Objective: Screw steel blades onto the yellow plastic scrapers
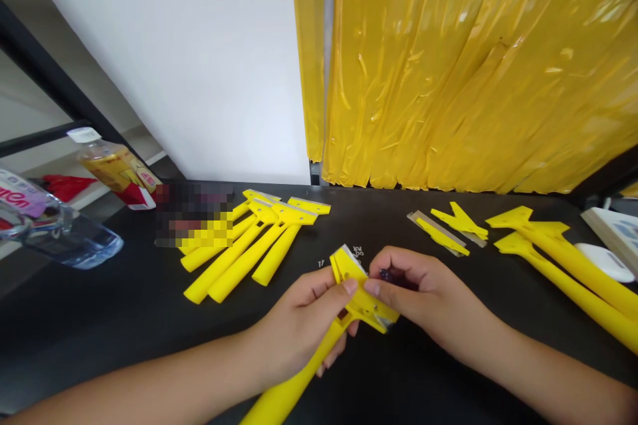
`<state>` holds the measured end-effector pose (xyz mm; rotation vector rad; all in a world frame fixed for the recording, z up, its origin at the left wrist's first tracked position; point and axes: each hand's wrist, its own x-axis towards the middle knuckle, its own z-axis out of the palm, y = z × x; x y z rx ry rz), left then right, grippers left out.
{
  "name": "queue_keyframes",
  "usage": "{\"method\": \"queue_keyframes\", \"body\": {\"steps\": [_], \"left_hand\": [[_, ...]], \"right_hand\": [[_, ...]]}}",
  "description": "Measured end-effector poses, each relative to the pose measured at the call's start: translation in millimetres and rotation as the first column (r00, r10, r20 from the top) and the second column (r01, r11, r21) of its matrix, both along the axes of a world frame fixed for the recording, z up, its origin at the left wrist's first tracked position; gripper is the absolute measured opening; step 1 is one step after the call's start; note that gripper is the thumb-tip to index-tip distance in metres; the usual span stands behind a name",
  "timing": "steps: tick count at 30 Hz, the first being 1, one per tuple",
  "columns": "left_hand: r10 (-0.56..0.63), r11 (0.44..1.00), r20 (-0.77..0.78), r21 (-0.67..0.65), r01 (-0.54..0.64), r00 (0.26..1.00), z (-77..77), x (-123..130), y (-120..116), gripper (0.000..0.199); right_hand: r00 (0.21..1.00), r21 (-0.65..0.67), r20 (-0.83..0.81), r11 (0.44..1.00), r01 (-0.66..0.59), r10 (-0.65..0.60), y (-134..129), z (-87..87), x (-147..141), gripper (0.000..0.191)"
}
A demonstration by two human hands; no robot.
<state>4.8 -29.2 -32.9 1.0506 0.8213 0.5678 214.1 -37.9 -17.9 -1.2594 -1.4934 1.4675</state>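
My left hand [309, 309] is closed round the neck of a yellow scraper [294, 385], its thumb pressed on the head. The scraper tilts over the black table, with its head up and its handle toward me. A metal blade edge shows along the head. My right hand [419, 279] is closed at the head's right side, thumb and forefinger pinched against it; anything between their tips is hidden. A small dark object [386, 274], too hidden to name, is tucked in its fingers. Behind my hands lie small screws [357, 252] on the black table [149, 325].
Several bladed yellow scrapers [249, 259] lie to the left. Scraper handles without visible blades [573, 279] lie right, near loose yellow plates and blades [441, 236]. Bottles [117, 169] stand and lean at far left. A white case [605, 262] sits right. Yellow film [448, 80] hangs behind.
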Motion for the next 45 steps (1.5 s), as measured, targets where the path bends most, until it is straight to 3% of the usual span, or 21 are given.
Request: {"method": "queue_keyframes", "body": {"steps": [4, 7, 17, 26, 32, 35, 37, 38, 39, 40, 42, 44, 45], "left_hand": [[-0.005, 1.000, 0.049, -0.014, 0.006, 0.999, -0.4, -2.2, 0.6, 0.035], [-0.001, 1.000, 0.056, -0.012, 0.001, 0.998, -2.4, -1.7, 0.3, 0.036], [-0.009, 0.999, 0.052, -0.048, 0.011, 0.999, 2.5, -0.4, -1.0, 0.032], [0.054, 0.997, 0.009, -0.054, -0.054, 0.998, 8.6, 0.2, -3.2, 0.034], [0.012, 0.998, -0.008, -0.060, -0.013, 1.000, 4.1, 2.5, -5.3, 0.033], [-0.004, 1.000, -0.049, -0.015, 0.003, 0.999, 8.4, -0.2, -3.5, 0.034], [0.004, 0.992, -0.144, 0.122, 0.014, 0.990, 18.2, -4.7, -1.1, 0.035], [0.019, 0.968, -0.216, 0.249, 0.036, 0.976, 24.7, -7.6, 0.1, 0.035], [0.048, 0.898, -0.309, 0.429, 0.094, 0.950, 31.4, -10.5, 1.1, 0.035], [0.081, 0.775, -0.406, 0.600, 0.198, 0.910, 37.8, -13.1, 1.9, 0.032], [0.195, 0.426, -0.528, 0.805, 0.413, 0.827, 46.7, -16.4, 2.0, 0.024], [0.292, 0.073, -0.600, 0.791, 0.608, 0.745, 48.8, -16.1, 0.4, 0.031], [0.331, -0.064, -0.626, 0.732, 0.679, 0.706, 47.4, -14.7, -0.8, 0.037]], "right_hand": [[0.990, -0.124, -0.139, 0.992, -0.038, 0.021, 3.0, -2.6, -0.5, 0.041], [0.986, -0.131, -0.164, 0.989, -0.065, 0.043, 4.6, -5.9, -1.7, 0.040], [0.988, -0.136, -0.115, 0.984, -0.114, 0.099, 4.6, -0.2, 3.0, 0.039], [0.982, -0.050, 0.090, 0.985, -0.163, 0.167, 2.5, 6.9, 11.2, 0.031], [0.963, -0.051, 0.135, 0.972, -0.229, 0.234, 3.2, 7.8, 12.7, 0.032], [0.967, -0.041, 0.173, 0.982, -0.185, 0.189, 3.3, 12.9, 14.3, 0.031], [0.979, 0.008, 0.192, 0.998, -0.068, 0.066, 3.3, 18.2, 16.6, 0.033], [0.982, 0.028, 0.187, 1.000, -0.006, 0.000, 2.8, 20.9, 17.8, 0.036], [0.985, 0.030, 0.169, 0.999, 0.043, -0.048, 2.0, 23.4, 18.8, 0.038], [0.988, -0.007, 0.135, 0.998, 0.070, -0.068, 0.5, 25.4, 19.4, 0.042], [0.999, -0.180, 0.013, 0.983, 0.046, -0.045, -4.0, 27.3, 18.4, 0.049], [0.987, -0.370, -0.161, 0.929, -0.032, -0.030, -10.0, 26.0, 14.6, 0.052], [0.971, -0.430, -0.235, 0.900, -0.066, -0.042, -12.8, 24.4, 12.0, 0.052]]}}
